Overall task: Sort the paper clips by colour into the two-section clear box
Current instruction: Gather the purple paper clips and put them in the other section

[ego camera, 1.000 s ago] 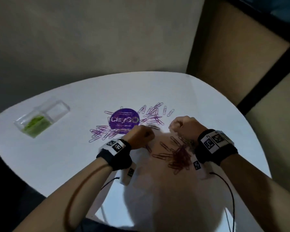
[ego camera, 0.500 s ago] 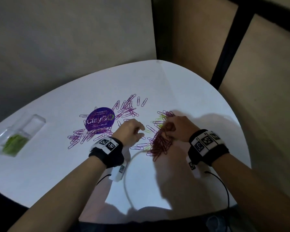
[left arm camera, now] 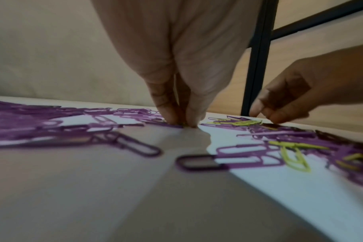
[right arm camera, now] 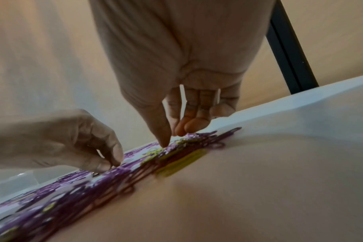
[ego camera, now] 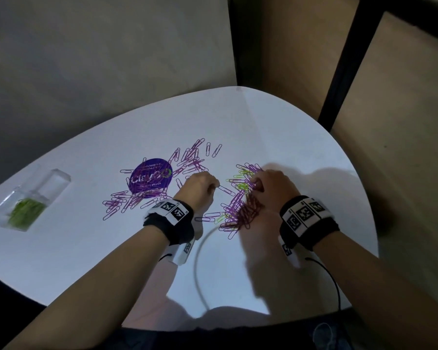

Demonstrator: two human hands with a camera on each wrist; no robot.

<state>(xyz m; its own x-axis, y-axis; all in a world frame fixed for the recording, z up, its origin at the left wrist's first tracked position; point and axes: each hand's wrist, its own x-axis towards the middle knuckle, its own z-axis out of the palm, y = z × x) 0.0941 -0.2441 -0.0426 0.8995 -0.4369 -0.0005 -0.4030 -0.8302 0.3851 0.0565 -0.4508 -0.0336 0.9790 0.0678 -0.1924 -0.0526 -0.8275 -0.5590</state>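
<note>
Head view: left hand [ego camera: 200, 189] and right hand [ego camera: 273, 186] down on the white table [ego camera: 301, 137], fingers curled, working through a mixed pile of purple clips [ego camera: 234, 208] and green clips [ego camera: 242, 185]. Clear box [ego camera: 31, 198] well apart at far left, green already in the near section, far section apparently empty.

Left wrist view: fingertips [left arm camera: 170, 117] pinched together on a purple clip at the table.

Right wrist view: thumb and fingers narrowed just over the pile, nothing clearly held; cannot tell for certain.

Judged mid-sort: picking out stray greens. Next: lift one cleanly, carry to the green section.
</note>
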